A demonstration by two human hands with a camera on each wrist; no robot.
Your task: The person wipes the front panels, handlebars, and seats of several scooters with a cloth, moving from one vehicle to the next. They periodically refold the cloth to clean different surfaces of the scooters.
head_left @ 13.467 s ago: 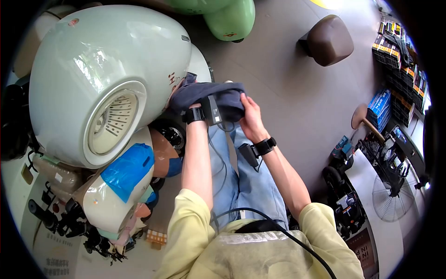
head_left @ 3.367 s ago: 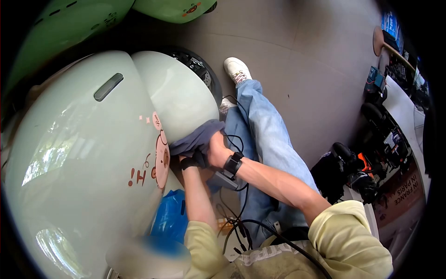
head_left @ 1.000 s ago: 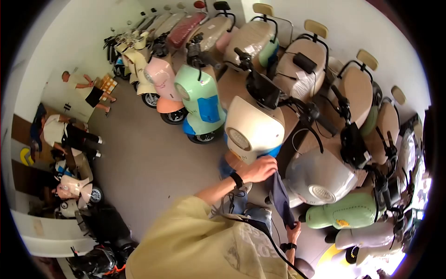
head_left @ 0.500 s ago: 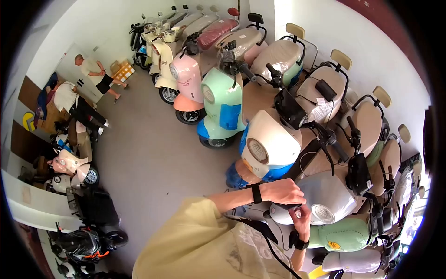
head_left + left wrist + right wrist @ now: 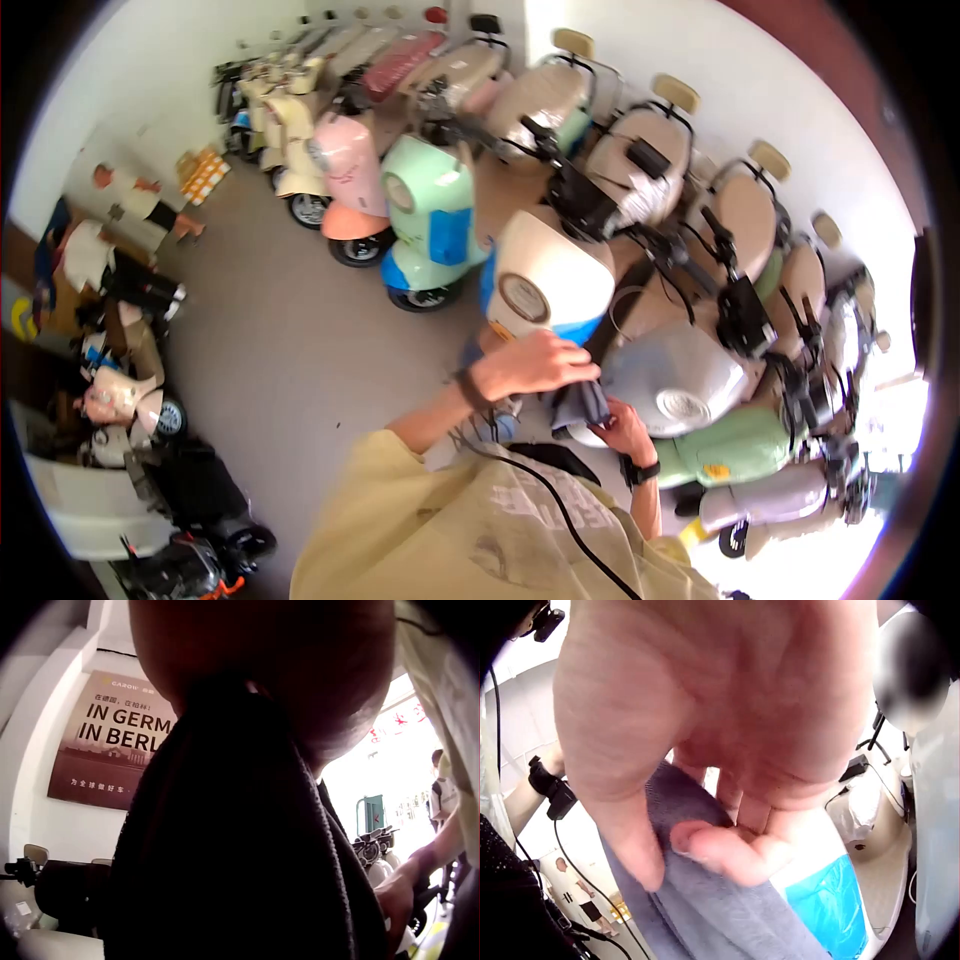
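Possibly the grey cloth (image 5: 583,404), clenched by both left hand (image 5: 535,362) and right hand (image 5: 622,425), could be dropped onto the floor (image 5: 300,340) if either pinch is loosened.

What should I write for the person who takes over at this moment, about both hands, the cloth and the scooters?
Left hand: grips the upper end of the dark grey cloth.
Right hand: pinches the cloth lower down, between thumb and fingers.
Cloth: bunched between both hands, in front of the grey scooter. The cream-and-blue scooter stands just beyond.
Done: the cloth is in hand.
Left: probably to wipe the grey scooter. No contact with it is visible.
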